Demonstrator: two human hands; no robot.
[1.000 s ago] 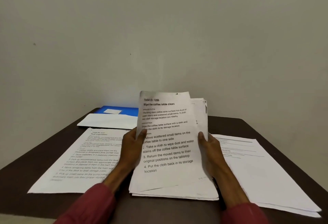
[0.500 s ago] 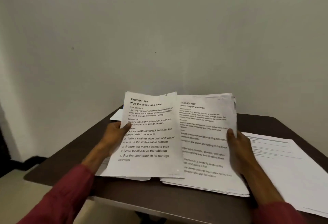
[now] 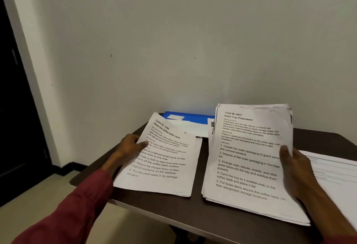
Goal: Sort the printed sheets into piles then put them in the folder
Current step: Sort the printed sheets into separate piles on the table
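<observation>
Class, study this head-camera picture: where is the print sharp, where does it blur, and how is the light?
Head view: dim light, no glare; large print on the sheet in the left hand and the stack in the right hand reads clearly, small print is soft; the pile at the right edge is smeared, unreadable; the door frame leans, likely wide-angle distortion.

Plain off-white wall point(image 3: 173, 40) fills upper frame. Dark doorway point(image 3: 11, 118) far left; black skirting point(image 3: 76, 166), beige floor point(image 3: 48, 191) lower left. Dark-brown table point(image 3: 197, 214) lower centre.
</observation>
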